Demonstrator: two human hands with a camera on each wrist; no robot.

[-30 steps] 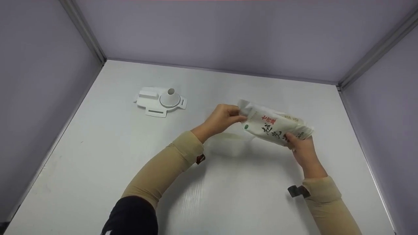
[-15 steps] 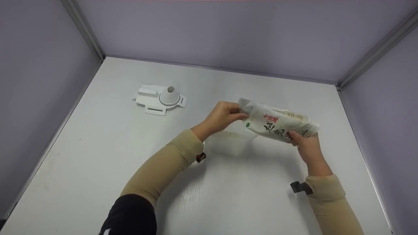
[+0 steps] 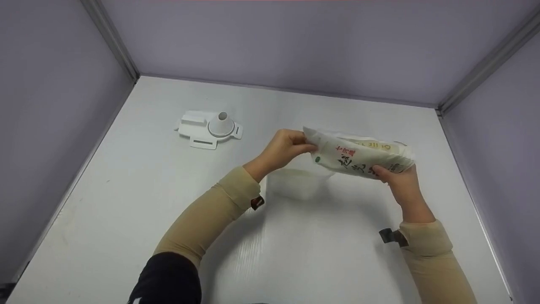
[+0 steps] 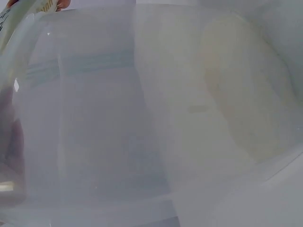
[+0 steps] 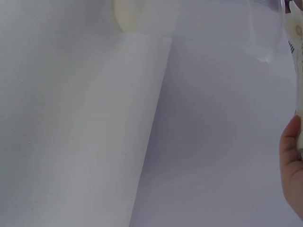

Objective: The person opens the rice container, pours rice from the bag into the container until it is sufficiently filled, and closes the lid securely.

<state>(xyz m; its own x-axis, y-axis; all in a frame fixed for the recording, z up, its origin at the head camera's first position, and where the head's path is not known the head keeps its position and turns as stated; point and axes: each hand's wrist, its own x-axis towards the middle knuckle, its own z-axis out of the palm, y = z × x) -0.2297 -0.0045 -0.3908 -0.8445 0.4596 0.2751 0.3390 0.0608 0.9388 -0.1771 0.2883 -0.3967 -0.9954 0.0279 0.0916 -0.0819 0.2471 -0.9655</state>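
Note:
Both hands hold a white rice bag (image 3: 337,152) with red and black characters, above a clear plastic container (image 3: 295,185). My left hand (image 3: 279,151) pinches the bag's left corner between thumb and fingers. At the opposite end, my right hand (image 3: 403,183) grips the bag from below, thumb on its printed face. Pale contents (image 4: 251,90) show at the bottom of the container in the left wrist view. In the right wrist view, part of the right hand (image 5: 291,165) and the bag's edge (image 5: 298,30) appear at the right.
A white slotted lid-like part (image 3: 192,128) lies on the white table (image 3: 126,190), back left, with a white cone-shaped piece (image 3: 221,124) on it. Grey panels (image 3: 287,46) close in the back and sides. The left forearm passes left of the container.
The bag's right end has risen and shifted right with my right hand, and more of the bag's upper side shows. My left hand keeps its pinch, with only a slight shift.

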